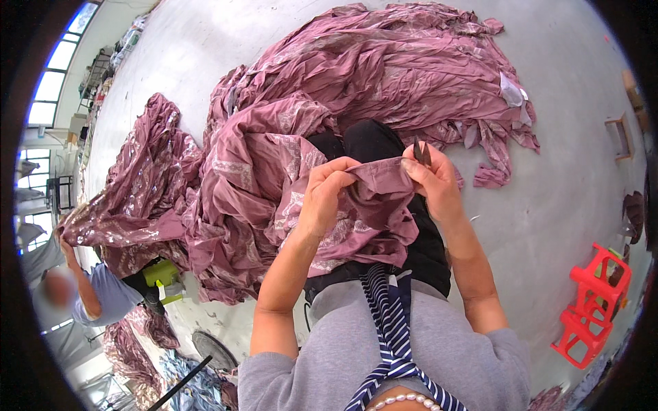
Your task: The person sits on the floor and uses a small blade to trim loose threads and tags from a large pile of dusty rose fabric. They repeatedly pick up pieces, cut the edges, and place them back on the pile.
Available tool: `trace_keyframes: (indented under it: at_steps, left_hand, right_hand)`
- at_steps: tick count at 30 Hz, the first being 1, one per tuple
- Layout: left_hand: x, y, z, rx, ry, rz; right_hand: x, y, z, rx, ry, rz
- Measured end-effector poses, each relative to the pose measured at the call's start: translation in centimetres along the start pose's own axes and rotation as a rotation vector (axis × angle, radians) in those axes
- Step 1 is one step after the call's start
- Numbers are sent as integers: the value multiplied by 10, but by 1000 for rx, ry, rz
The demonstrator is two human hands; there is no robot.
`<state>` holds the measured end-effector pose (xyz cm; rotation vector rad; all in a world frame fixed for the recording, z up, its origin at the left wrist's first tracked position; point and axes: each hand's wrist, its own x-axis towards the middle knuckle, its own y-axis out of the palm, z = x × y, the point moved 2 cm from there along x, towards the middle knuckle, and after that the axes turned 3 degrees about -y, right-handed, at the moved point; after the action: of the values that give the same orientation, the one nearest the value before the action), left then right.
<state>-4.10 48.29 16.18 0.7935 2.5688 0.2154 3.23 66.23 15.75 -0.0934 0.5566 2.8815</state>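
Both grips pinched shut on mauve fabric (373,181) hem, stretched taut over my lap: left hand (327,195), right hand (430,179) also holding thread snips (421,152). Trimming stage; next, probably snip loose thread.

Two hands (325,195), one red stool (593,305)

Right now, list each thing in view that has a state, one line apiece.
left hand: closed, pinching the mauve fabric edge
right hand: closed on the same edge, also holding small dark snips
mauve fabric edge: stretched taut between both hands
mauve fabric pile: crumpled, spread over the floor
red plastic stool: tipped on its side
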Motion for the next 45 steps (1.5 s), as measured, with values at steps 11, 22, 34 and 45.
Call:
trace_keyframes:
  at_steps: [11, 22, 34, 45]
  left_hand:
    - [1, 1, -2, -302, -118, 252]
    - [7, 6, 8, -469, -36, 221]
    - [3, 9, 7, -462, -52, 185]
    - [2, 7, 8, -412, -43, 135]
  right_hand:
    - [10, -14, -4, -99, -73, 2]
    - [-3, -10, 22, -704, -435, -272]
    - [-14, -5, 14, -696, -397, -164]
    - [-13, -7, 14, -723, -410, -163]
